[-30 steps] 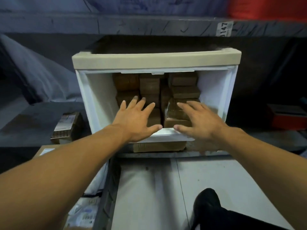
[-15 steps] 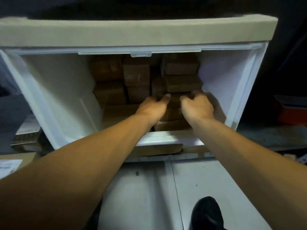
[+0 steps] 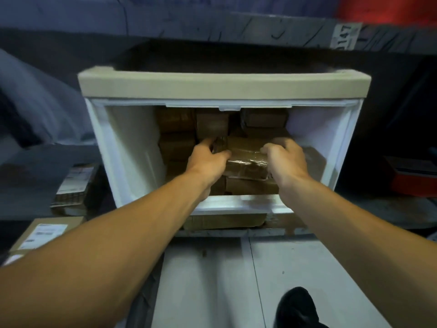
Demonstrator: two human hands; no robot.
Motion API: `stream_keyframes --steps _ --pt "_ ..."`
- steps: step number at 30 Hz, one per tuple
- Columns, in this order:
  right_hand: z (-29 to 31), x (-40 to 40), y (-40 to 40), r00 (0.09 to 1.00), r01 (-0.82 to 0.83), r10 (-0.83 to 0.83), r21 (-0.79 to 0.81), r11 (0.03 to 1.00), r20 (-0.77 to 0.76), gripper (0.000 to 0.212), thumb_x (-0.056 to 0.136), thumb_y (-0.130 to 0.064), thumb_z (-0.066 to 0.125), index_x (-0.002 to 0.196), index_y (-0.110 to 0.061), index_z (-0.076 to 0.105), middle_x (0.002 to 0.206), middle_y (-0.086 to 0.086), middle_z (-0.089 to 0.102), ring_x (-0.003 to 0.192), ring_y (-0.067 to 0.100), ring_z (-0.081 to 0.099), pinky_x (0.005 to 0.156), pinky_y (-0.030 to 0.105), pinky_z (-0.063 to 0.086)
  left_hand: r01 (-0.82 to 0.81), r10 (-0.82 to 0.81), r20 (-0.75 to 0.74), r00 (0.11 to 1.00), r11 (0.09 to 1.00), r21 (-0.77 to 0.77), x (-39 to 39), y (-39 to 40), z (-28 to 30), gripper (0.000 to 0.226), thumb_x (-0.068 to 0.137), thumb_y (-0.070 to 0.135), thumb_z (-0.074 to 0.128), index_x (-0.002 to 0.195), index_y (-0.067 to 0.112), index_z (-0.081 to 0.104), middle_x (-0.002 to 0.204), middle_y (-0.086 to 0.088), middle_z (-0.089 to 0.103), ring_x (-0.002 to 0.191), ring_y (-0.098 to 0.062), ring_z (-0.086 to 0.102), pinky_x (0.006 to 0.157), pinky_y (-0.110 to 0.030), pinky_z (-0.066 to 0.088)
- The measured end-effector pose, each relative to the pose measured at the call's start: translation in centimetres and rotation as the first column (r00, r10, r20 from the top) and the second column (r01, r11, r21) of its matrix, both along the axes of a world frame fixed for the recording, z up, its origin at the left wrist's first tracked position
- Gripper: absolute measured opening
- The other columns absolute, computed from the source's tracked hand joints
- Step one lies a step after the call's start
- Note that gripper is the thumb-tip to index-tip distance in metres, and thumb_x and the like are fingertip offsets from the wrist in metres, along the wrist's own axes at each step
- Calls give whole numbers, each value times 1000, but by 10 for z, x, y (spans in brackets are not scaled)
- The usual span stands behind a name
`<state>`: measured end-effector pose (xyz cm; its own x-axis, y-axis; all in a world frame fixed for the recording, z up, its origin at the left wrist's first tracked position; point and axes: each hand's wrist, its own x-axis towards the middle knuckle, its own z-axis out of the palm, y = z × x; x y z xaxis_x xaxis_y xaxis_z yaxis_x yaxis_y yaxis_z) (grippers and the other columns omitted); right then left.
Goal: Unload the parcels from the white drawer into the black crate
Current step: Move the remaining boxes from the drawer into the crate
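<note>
Brown parcel (image 3: 246, 162), pulled forward since earlier, clasped by left grip (image 3: 208, 159) and right grip (image 3: 285, 157).

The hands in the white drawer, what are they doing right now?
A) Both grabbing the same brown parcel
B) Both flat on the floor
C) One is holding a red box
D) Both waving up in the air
A: the left hand and right hand curl round opposite ends of one tape-wrapped brown parcel inside the white drawer.
</note>
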<state>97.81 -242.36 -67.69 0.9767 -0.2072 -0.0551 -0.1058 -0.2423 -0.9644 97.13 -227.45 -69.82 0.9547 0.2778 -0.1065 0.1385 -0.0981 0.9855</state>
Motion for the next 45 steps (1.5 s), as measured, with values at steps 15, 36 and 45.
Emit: stream_keyframes --steps 15,36,45 --pt "22 -68 67 955 -229 275 308 923 -112 25 97 -23 66 122 -26 63 113 4 69 104 23 67 92 44 58 -21 36 35 999 927 -374 -100 98 47 39 90 -1 70 121 19 61 116 -15 67 101 -29 71 74 -38 64" --pt "27 -87 93 924 -268 373 561 783 -79 33 90 -9 73 119 -14 58 115 13 71 100 34 73 76 50 63 -43 20 -58 998 906 -421 -130 94 40 43 96 31 67 136 24 52 126 -10 70 109 -31 70 95 -54 55" --pt "28 -96 91 830 -485 553 399 778 -71 29 92 -31 73 114 -16 64 99 6 78 88 22 77 84 44 59 -64 56 -37 998 959 -277 -132 118 54 26 105 23 52 125 29 68 105 -2 78 98 -25 74 82 -50 61"
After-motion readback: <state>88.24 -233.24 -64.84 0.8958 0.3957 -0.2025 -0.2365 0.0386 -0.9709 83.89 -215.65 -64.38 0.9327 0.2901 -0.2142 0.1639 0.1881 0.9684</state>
